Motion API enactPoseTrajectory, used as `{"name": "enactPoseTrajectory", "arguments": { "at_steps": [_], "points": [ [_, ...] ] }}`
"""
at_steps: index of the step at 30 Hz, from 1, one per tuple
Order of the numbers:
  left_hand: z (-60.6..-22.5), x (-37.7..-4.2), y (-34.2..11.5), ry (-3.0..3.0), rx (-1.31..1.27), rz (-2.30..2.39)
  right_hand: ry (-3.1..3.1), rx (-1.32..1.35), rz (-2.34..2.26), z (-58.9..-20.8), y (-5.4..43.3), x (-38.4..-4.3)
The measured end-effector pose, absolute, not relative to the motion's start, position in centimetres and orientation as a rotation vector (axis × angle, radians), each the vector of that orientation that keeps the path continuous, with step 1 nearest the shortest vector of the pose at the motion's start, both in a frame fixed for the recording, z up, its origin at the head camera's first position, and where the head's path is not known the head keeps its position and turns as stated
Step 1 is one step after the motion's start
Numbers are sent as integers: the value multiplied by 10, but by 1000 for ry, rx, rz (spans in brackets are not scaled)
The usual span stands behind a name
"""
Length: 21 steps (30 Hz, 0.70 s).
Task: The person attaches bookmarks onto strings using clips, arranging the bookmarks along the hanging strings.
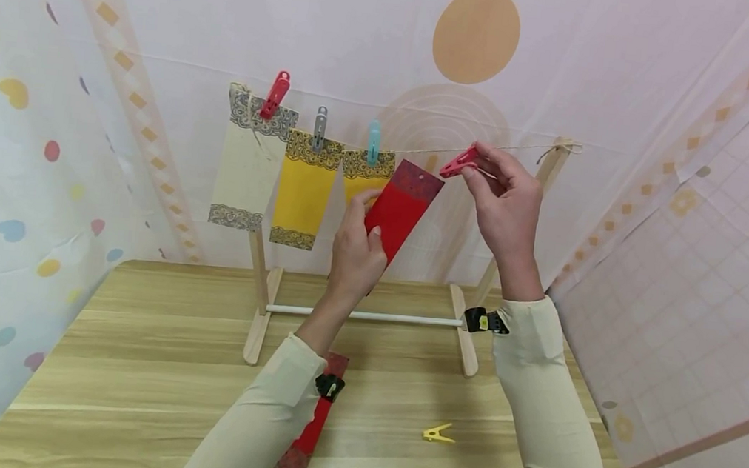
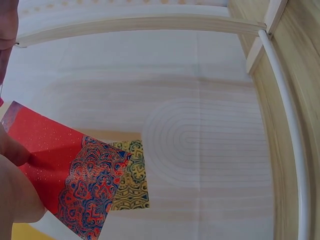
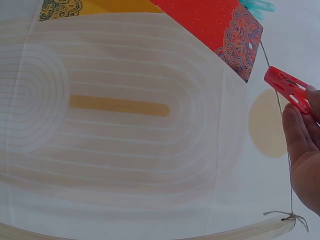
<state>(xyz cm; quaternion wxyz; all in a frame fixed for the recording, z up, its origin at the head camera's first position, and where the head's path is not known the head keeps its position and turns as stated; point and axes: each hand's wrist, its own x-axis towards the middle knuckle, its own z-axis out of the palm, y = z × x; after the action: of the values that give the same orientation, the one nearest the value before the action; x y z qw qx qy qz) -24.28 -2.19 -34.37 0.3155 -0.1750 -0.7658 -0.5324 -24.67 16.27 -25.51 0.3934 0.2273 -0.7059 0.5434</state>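
Note:
My left hand (image 1: 355,255) grips a red paper card (image 1: 405,211) with patterned ends and a small hole at its top, thumb across the front. The card is tilted, its top just below the string (image 1: 430,150). To its right, my right hand (image 1: 511,205) pinches a red clothespin (image 1: 459,162) by its handle end. In the right wrist view that clothespin (image 3: 287,89) overlaps the string, a short way from the card's corner. Behind my left hand hangs a yellow card (image 1: 357,182), partly hidden, under a light blue clothespin (image 1: 373,143).
Farther left hang another yellow card (image 1: 302,194) with a grey clothespin (image 1: 320,129) and a cream card (image 1: 242,163) with a red one. A wooden stand (image 1: 468,339) with a white crossbar (image 1: 407,319) carries the string. On the table lie another red card (image 1: 310,429) and a yellow clothespin (image 1: 439,434).

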Motion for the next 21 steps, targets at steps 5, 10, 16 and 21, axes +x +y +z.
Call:
{"name": "enactPoseTrajectory", "arguments": {
  "at_steps": [5, 10, 16, 21],
  "points": [
    [-342, -244, -18, -2010, -469, -1395, -1792, 581, 1362, -252, 163, -245],
    [-338, -245, -16, -2007, -464, -1384, -1801, 580, 1357, -249, 163, -245],
    [-334, -246, -14, -1995, -460, -1371, -1817, 564, 1369, -247, 163, -246],
    [-332, -247, -11, -2022, -458, -1356, -1802, 579, 1354, -246, 163, -246]
  ]
}}
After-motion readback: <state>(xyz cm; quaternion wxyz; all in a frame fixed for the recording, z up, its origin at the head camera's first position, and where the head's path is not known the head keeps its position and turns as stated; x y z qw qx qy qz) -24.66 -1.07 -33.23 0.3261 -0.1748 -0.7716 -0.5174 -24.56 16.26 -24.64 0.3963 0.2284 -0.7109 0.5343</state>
